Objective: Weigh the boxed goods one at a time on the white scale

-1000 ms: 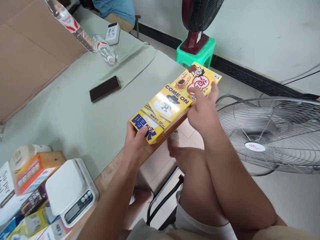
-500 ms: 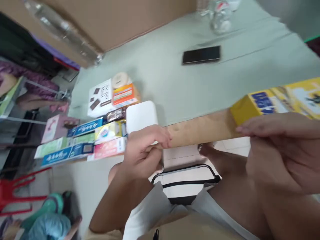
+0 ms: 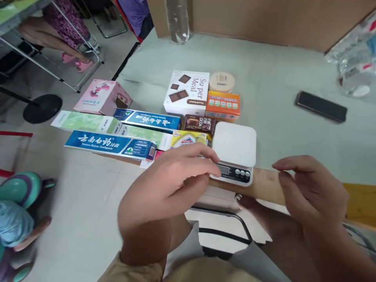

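Observation:
A white kitchen scale with a small display and round buttons sits at the table's near edge. My left hand is closed at its front left corner, index finger over the display end and thumb lower down. To the right of the scale, my right hand hovers by the table edge with thumb and fingers apart, holding nothing. Part of a yellow box shows beyond it. Left of the scale lie a yellow soap box, a brown cocoa packet and an orange box.
Blue toothpaste boxes, green boxes and a pink box crowd the table's left. A white Super Meal box and a round Dove tub stand behind. A phone and plastic bottles are right.
The view has swung left. My right hand has come away from the yellow box toward the scale. My left hand has shifted left on the scale, uncovering its display and buttons.

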Tool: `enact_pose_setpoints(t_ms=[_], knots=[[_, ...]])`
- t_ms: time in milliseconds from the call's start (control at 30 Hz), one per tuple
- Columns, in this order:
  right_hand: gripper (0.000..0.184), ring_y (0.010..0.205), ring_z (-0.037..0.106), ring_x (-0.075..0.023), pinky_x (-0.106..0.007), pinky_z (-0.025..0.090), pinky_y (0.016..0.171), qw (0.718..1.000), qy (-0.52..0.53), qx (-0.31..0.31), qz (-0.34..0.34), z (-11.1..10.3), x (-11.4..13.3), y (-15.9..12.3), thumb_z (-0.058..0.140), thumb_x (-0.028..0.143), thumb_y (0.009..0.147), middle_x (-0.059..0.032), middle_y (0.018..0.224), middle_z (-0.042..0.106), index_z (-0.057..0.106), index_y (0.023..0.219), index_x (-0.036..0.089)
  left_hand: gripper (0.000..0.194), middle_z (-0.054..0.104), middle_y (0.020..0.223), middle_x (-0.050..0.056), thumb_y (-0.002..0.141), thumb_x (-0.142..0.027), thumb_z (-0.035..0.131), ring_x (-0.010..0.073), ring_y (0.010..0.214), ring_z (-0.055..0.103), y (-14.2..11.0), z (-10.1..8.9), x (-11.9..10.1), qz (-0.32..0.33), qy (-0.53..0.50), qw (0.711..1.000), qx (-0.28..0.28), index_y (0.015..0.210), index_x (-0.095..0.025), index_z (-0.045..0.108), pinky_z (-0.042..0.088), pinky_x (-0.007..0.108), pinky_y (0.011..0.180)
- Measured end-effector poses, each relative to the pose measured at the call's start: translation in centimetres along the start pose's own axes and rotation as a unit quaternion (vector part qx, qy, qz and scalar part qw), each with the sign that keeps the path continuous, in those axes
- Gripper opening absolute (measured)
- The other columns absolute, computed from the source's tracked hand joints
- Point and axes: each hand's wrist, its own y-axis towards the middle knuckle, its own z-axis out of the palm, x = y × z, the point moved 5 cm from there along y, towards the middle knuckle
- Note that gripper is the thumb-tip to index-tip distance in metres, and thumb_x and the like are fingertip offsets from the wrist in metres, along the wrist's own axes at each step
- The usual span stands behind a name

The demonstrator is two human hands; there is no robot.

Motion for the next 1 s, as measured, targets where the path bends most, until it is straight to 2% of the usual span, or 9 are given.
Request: enact_pose_setpoints(t_ms=[100, 167, 233, 333, 433, 567, 700, 867, 1000], knots=[[0.022, 0.094, 0.076, -0.0264, -0.041, 0.062, 0.077, 0.980, -0.031, 0.070, -0.186, 3.0, 5.0, 5.4, 0.065, 0.023, 0.087, -0.0057, 0.103, 0.076, 0.067, 0.108, 0.031, 0.024, 0.077, 0.117, 0.008, 0.095, -0.017, 0.056, 0.0227, 0.109, 0.074, 0.0, -1.3, 2.1, -0.023, -0.060, 0.991, -0.115, 0.109, -0.023, 0.075, 0.059, 0.034, 0.095], [0.034, 0.111, 0.074, -0.0293, -0.044, 0.062, 0.088, 0.954, -0.052, 0.122, -0.270, 5.8, 7.3, 9.7, 0.067, 0.031, 0.090, -0.0104, 0.119, 0.075, 0.065, 0.123, 0.029, 0.027, 0.075, 0.124, 0.009, 0.096, -0.021, 0.058, 0.0230, 0.118, 0.072, 0.1, -1.7, 3.3, -0.062, -0.080, 0.982, -0.161, 0.118, -0.020, 0.073, 0.057, 0.034, 0.103], [0.057, 0.133, 0.064, -0.0374, -0.056, 0.058, 0.103, 0.930, -0.102, 0.200, -0.293, 9.5, 8.0, 14.3, 0.070, 0.042, 0.088, -0.0159, 0.143, 0.065, 0.058, 0.141, 0.027, 0.033, 0.072, 0.131, 0.009, 0.097, -0.025, 0.057, 0.0222, 0.124, 0.069, 0.2, -1.6, 4.2, -0.098, -0.088, 0.977, -0.168, 0.126, -0.019, 0.071, 0.057, 0.031, 0.104], [0.104, 0.154, 0.040, -0.0521, -0.072, 0.046, 0.114, 0.901, -0.180, 0.285, -0.274, 14.9, 7.4, 20.6, 0.084, 0.060, 0.072, -0.0216, 0.169, 0.039, 0.042, 0.160, 0.026, 0.038, 0.069, 0.135, 0.008, 0.098, -0.030, 0.056, 0.0214, 0.125, 0.068, 0.3, -1.5, 5.1, -0.146, -0.081, 0.973, -0.159, 0.132, -0.020, 0.068, 0.059, 0.030, 0.098], [0.124, 0.158, 0.029, -0.0579, -0.077, 0.038, 0.119, 0.869, -0.194, 0.356, -0.282, 19.4, 6.4, 24.4, 0.087, 0.075, 0.061, -0.0175, 0.178, 0.021, 0.036, 0.165, 0.030, 0.036, 0.070, 0.132, 0.005, 0.098, -0.031, 0.055, 0.0214, 0.121, 0.070, 0.3, -1.7, 5.8, -0.179, -0.072, 0.968, -0.158, 0.130, -0.022, 0.069, 0.058, 0.034, 0.101], [0.131, 0.158, 0.021, -0.0630, -0.080, 0.033, 0.122, 0.858, -0.170, 0.391, -0.286, 23.2, 5.0, 26.9, 0.090, 0.082, 0.049, -0.0099, 0.180, 0.016, 0.042, 0.162, 0.036, 0.032, 0.073, 0.127, 0.003, 0.098, -0.031, 0.055, 0.0228, 0.115, 0.072, 0.2, -2.0, 6.9, -0.216, -0.071, 0.961, -0.157, 0.125, -0.024, 0.070, 0.059, 0.040, 0.104], [0.126, 0.156, 0.030, -0.0618, -0.078, 0.038, 0.120, 0.861, -0.155, 0.403, -0.267, 25.2, 3.8, 28.2, 0.092, 0.078, 0.050, -0.0070, 0.180, 0.019, 0.047, 0.159, 0.037, 0.031, 0.075, 0.125, 0.002, 0.097, -0.032, 0.055, 0.0257, 0.114, 0.072, 0.2, -2.2, 7.8, -0.259, -0.058, 0.948, -0.176, 0.123, -0.027, 0.070, 0.059, 0.048, 0.105], [0.122, 0.156, 0.024, -0.0655, -0.082, 0.038, 0.119, 0.839, -0.181, 0.431, -0.279, 26.0, 3.6, 28.4, 0.093, 0.071, 0.055, -0.0045, 0.182, 0.015, 0.045, 0.161, 0.037, 0.028, 0.077, 0.121, 0.002, 0.095, -0.032, 0.058, 0.0271, 0.113, 0.073, 0.2, -2.1, 8.4, -0.288, -0.062, 0.938, -0.183, 0.119, -0.027, 0.071, 0.060, 0.051, 0.106], [0.123, 0.157, 0.019, -0.0671, -0.086, 0.035, 0.116, 0.837, -0.188, 0.429, -0.284, 25.8, 4.1, 27.9, 0.094, 0.070, 0.055, -0.0028, 0.182, 0.013, 0.042, 0.162, 0.039, 0.027, 0.078, 0.119, 0.004, 0.094, -0.033, 0.058, 0.0275, 0.113, 0.073, 0.3, -2.1, 8.5, -0.290, -0.067, 0.936, -0.189, 0.117, -0.026, 0.071, 0.060, 0.052, 0.108]])
